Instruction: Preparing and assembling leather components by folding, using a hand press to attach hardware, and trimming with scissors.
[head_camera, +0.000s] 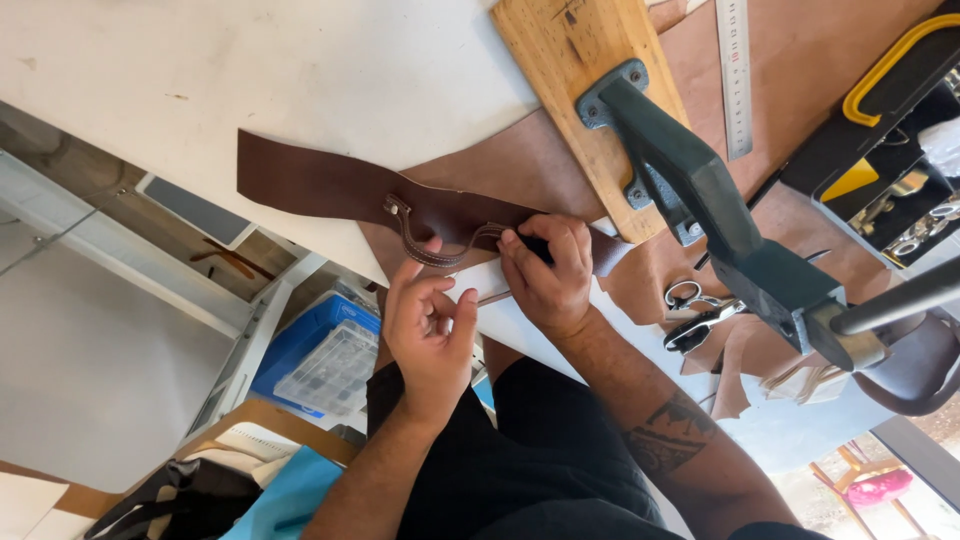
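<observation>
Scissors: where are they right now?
Head view, right of centre: the scissors lie on light brown leather, below the dark cast-iron press, just right of the right hand.
</observation>
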